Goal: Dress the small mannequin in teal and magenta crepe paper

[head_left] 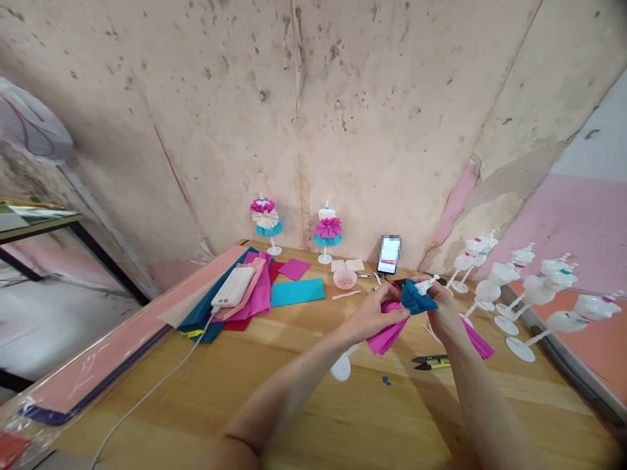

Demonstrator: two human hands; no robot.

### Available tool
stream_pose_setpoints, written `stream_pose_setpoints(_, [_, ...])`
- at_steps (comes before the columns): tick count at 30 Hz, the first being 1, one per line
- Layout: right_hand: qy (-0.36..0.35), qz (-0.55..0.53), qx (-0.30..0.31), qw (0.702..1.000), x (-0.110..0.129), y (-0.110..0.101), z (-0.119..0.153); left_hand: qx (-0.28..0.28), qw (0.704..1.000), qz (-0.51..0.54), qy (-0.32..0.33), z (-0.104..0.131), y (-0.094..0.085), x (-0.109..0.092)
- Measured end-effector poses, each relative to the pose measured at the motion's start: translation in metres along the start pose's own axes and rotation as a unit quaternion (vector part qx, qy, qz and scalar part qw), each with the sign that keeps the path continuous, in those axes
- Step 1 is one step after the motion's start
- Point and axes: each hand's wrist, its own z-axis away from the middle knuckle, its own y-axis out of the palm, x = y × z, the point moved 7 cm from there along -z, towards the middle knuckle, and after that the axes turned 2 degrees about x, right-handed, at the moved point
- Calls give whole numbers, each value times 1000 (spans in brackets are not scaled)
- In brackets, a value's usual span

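A small white dress form (424, 286) is held tilted above the table between my two hands, its neck toward the right and its round base (341, 367) at lower left. Dark blue crepe paper (418, 300) is gathered round its upper part, and a magenta paper skirt (386, 334) hangs below. My left hand (377, 314) is closed round the form at the skirt, thumb against the magenta paper. My right hand (442, 312) is closed about the blue paper near the neck; its fingertips are mostly hidden. Thread snips (431, 362) lie below the hands, near a blue paper scrap (386, 380).
Two dressed forms, a left one (267, 222) and a right one (327, 228), stand by the wall. Several bare forms (553, 281) stand at right. A phone (388, 254), pink bowl (345, 279), turquoise paper (298, 292) and corded white power bank (234, 287) lie about.
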Motion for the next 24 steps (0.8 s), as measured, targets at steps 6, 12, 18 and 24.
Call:
stream_pose_setpoints(6, [15,4,2,1000,8,3,3,-43,970,239,-31,-14,-28,22])
stream_pose_setpoints(12, [-6,12,2,1000,14,3,6,-92,937,327,-77,-18,-49,43])
stream_pose_setpoints(18, [-20,119,6,993,7,-3,0,-56,928,357,-89,-20,-38,48])
stream_pose_setpoints(24, [-76,201,7,977,24,12,8,-77,942,308,-111,-18,-21,57])
